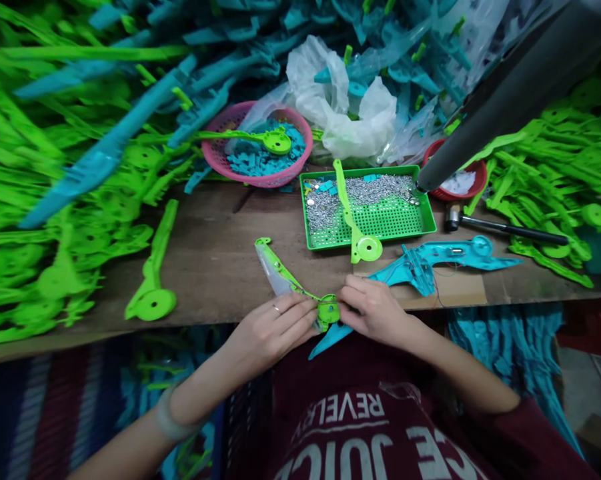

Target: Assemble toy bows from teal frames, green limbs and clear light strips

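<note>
Head view, looking down over the maroon shirt: two bare hands meet at the near edge of the wooden surface, with a green piece between them. Its round end lies between the fingertips, and its long arm points away to the left, a pale strip along one side. The left hand has its fingers drawn together on the piece where arm meets round end. The right hand is curled, fingertips bunched at the opposite rim; whether they pinch the rim, a thin wire or the blue tip just below, I cannot tell.

From where I stand it looks like moulded plastic, so I'd judge it light, stiff and a bit slick, the slender arm likelier to snap than the disc. The thick neck by the round end seems the best grip, clear of the delicate wiring. To the right lies a blue shell with loose wires; beyond sits a green tray of small metal parts.
</note>
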The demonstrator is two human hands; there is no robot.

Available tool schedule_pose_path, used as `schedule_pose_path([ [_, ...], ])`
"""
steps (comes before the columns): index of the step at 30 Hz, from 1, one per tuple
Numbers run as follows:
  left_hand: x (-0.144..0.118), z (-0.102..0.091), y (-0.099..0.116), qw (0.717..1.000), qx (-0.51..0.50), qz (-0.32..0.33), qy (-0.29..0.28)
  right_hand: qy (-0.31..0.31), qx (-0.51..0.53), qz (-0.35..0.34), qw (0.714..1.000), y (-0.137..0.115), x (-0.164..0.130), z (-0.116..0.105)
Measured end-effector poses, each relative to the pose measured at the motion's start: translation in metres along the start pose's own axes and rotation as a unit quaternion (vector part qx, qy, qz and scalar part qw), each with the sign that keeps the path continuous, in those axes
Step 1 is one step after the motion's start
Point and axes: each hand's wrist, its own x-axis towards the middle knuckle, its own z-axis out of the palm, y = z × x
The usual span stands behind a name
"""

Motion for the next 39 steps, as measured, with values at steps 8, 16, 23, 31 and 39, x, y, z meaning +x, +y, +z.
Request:
schedule_pose_path([
  [8,-0.002,0.0017,-0.0017,1.0,-0.007,0.003,0.001,0.009,0.03,0.05,0.998,-0.0033,0.0031,-0.0017],
  [16,-0.0007,0.0008,-0.0006,1.0,-0.001,-0.003,-0.01,-0.013,0.035,-0.01,0.999,-0.0001,0.0023,-0.0047],
  [23,-0.0016,0.002,-0.0006,1.0,-0.006,0.001,-0.002,-0.034,0.028,0.013,0.999,-0.0016,0.004,-0.0043],
  [31,-0.0002,-0.0003,0.0005,1.0,0.002,0.0,-0.002,-0.003,0.039,0.01,0.999,-0.002,0.0022,-0.004],
  [39,-0.0003,-0.0001,0.0002,1.0,0.01,0.008,0.001,0.027,0.045,0.002,0.999,-0.0014,-0.0005,-0.0019],
])
